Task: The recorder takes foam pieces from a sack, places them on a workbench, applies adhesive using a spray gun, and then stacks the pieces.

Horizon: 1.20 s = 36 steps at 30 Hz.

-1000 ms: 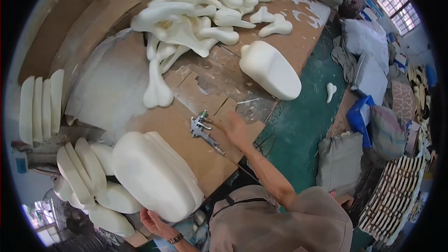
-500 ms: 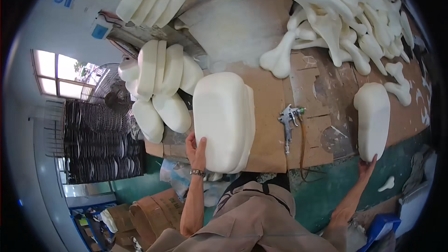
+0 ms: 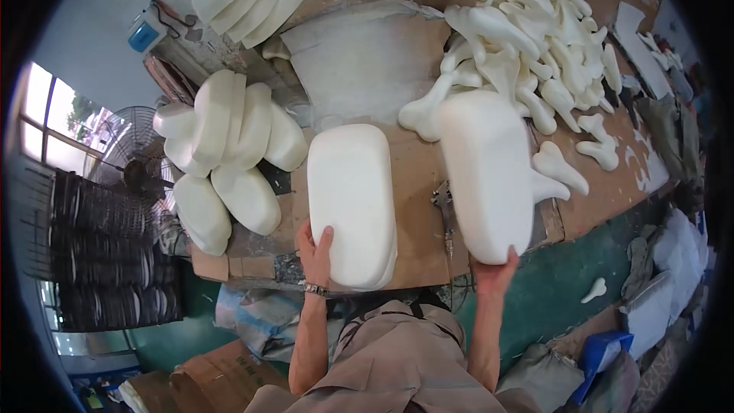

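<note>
My left hand (image 3: 315, 251) rests against the lower left side of a stack of cream, rounded oblong foam-like blocks (image 3: 350, 199). Its thumb lies along the top block and its fingers are apart at the side. To the right, my right hand (image 3: 495, 271) grips the lower end of a similar block (image 3: 489, 176), which is tilted up above the table. This block hides most of a spray gun (image 3: 441, 194); only a small metal part shows at its left edge. Beside the held block lie cream bone-shaped pieces (image 3: 561, 168).
A heap of bone-shaped pieces (image 3: 527, 38) covers the back right. More oblong blocks (image 3: 229, 122) are piled at left, with others (image 3: 248, 0) behind. Cardboard (image 3: 420, 222) covers the table. Beyond its left end stand a fan (image 3: 138, 172) and a dark rack (image 3: 115, 260).
My right hand has brought its block leftward from the far right, in front of the spray gun. My left hand stays at the stack. The view has shifted.
</note>
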### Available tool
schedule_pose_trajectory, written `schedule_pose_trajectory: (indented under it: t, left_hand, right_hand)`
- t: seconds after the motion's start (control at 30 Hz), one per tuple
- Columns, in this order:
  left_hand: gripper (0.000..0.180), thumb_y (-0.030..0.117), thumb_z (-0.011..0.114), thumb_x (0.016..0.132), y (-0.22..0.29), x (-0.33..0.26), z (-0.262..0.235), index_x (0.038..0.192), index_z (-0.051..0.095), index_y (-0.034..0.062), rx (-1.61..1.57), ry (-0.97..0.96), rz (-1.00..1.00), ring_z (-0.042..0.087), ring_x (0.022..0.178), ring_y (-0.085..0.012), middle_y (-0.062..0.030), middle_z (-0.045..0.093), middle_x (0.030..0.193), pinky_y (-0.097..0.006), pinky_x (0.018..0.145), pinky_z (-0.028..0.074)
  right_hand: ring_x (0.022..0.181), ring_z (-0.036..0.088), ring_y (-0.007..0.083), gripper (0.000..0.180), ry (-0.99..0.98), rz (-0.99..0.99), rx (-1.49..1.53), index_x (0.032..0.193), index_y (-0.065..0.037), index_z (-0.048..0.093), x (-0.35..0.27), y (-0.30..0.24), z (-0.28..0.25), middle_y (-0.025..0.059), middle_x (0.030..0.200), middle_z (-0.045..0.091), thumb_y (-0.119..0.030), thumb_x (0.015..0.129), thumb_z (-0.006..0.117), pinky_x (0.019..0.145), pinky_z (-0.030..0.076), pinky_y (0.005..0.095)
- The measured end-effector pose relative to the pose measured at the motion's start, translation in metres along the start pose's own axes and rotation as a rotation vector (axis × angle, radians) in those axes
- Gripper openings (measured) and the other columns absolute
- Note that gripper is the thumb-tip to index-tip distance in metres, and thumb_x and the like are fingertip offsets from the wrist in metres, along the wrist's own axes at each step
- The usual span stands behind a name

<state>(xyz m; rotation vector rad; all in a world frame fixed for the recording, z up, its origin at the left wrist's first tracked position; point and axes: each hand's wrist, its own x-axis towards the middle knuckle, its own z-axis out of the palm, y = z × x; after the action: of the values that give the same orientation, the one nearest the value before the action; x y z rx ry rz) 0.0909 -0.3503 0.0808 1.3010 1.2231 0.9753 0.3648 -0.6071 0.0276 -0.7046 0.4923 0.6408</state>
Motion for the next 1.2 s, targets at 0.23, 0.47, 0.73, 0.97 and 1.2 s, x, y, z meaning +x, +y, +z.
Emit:
schedule_pose_trajectory:
  t: [0.23, 0.47, 0.73, 0.97, 1.2]
  left_hand:
    - [0.063, 0.027, 0.073, 0.091, -0.012, 0.010, -0.016, 0.139, 0.044, -0.0038, -0.129, -0.070, -0.074, 0.054, 0.119, -0.0231, -0.0167, 0.055, 0.133, -0.036, 0.101, 0.045]
    - [0.066, 0.026, 0.069, 0.091, 0.029, -0.003, -0.029, 0.144, 0.043, -0.0022, -0.426, -0.124, 0.079, 0.046, 0.133, -0.0310, -0.0197, 0.045, 0.146, -0.042, 0.113, 0.034]
    - [0.102, 0.033, 0.082, 0.077, 0.069, -0.002, -0.066, 0.152, 0.025, -0.0033, 0.153, -0.241, 0.249, 0.033, 0.142, -0.0428, -0.0306, 0.033, 0.151, -0.047, 0.116, 0.031]
    - [0.098, 0.034, 0.080, 0.078, 0.047, 0.008, -0.068, 0.151, 0.027, -0.0050, 0.102, -0.285, 0.193, 0.036, 0.139, -0.0424, -0.0296, 0.035, 0.150, -0.046, 0.117, 0.030]
    - [0.097, 0.037, 0.078, 0.080, 0.042, 0.002, -0.061, 0.152, 0.027, -0.0013, 0.136, -0.245, 0.192, 0.035, 0.141, -0.0406, -0.0272, 0.036, 0.152, -0.045, 0.118, 0.029]
  right_hand:
    - [0.127, 0.052, 0.0275, 0.064, -0.164, 0.126, -0.164, 0.146, -0.013, 0.040, -0.109, 0.080, 0.076, 0.0082, 0.143, 0.051, -0.042, 0.094, 0.061, 0.101, 0.047, 0.0495]
    - [0.124, 0.054, 0.0306, 0.067, -0.236, 0.251, -0.454, 0.143, -0.010, 0.043, -0.204, 0.148, 0.107, 0.0105, 0.137, 0.055, -0.053, 0.095, 0.058, 0.098, 0.049, 0.0501]
    - [0.101, 0.068, 0.0241, 0.050, -0.441, 0.535, -0.999, 0.131, 0.006, 0.053, -0.218, 0.183, 0.082, 0.0147, 0.115, 0.068, -0.023, 0.094, 0.069, 0.087, 0.056, 0.0375]
    - [0.089, 0.070, 0.0260, 0.038, -0.416, -0.588, -1.796, 0.118, 0.006, 0.064, -0.074, 0.150, 0.024, 0.0156, 0.097, 0.074, -0.019, 0.090, 0.066, 0.080, 0.055, 0.0403]
    - [0.089, 0.068, 0.0298, 0.043, -0.336, -0.819, -1.924, 0.120, 0.007, 0.063, 0.063, 0.163, 0.039, 0.0184, 0.099, 0.072, -0.023, 0.090, 0.067, 0.082, 0.053, 0.0426]
